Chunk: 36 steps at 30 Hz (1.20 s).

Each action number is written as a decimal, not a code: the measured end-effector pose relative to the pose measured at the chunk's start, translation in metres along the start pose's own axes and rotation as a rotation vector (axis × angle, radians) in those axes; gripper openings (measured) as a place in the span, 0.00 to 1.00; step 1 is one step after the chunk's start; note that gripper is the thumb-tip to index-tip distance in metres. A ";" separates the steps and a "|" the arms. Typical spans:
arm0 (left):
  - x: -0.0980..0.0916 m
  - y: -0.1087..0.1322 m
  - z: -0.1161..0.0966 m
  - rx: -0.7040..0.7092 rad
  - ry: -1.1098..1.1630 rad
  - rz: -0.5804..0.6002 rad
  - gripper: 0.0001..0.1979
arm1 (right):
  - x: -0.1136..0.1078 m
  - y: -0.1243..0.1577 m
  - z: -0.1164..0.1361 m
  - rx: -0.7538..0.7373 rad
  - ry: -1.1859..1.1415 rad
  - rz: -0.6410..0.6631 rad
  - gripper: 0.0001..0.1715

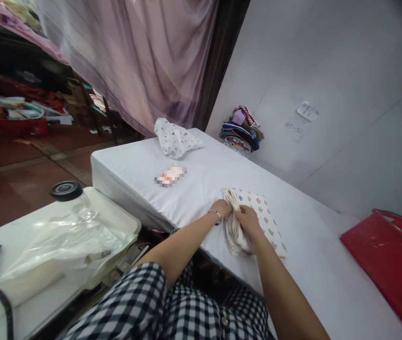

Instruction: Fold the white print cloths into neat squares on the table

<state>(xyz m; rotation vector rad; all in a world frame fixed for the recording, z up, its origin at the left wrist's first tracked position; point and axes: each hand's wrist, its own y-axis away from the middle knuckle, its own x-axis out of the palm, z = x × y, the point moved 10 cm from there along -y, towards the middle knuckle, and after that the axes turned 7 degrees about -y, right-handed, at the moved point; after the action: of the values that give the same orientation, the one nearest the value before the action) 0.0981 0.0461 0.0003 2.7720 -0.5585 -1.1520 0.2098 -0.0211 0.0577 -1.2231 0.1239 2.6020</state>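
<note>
The left hand and the right hand both close their fingers on the stack of folded cloths lying near the front edge of the table, so I think uneven pressing could make the layers slide apart or fall off.

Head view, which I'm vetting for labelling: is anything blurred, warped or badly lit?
Head view: soft, even light with faint shadows on the table; wide-angle warp bows its edges; the top right corner is dark; a pixelated patch lies on it; the left hand, right hand and the cloths they grip are sharp; the floor at left is dim.
</note>
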 end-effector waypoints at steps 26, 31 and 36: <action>0.028 0.037 0.010 -0.012 0.299 0.234 0.02 | 0.009 0.001 0.017 -0.027 0.242 0.049 0.16; 0.033 0.043 0.013 -0.069 0.425 0.193 0.02 | 0.011 0.001 0.020 -0.035 0.283 0.075 0.13; 0.032 0.048 0.015 -0.144 0.575 0.225 0.03 | 0.019 0.003 0.023 -0.052 0.290 0.108 0.10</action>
<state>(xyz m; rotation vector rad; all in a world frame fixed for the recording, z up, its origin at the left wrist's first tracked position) 0.0936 -0.0091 -0.0215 2.6425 -0.6569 -0.3076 0.1805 -0.0162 0.0575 -1.6502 0.1831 2.5135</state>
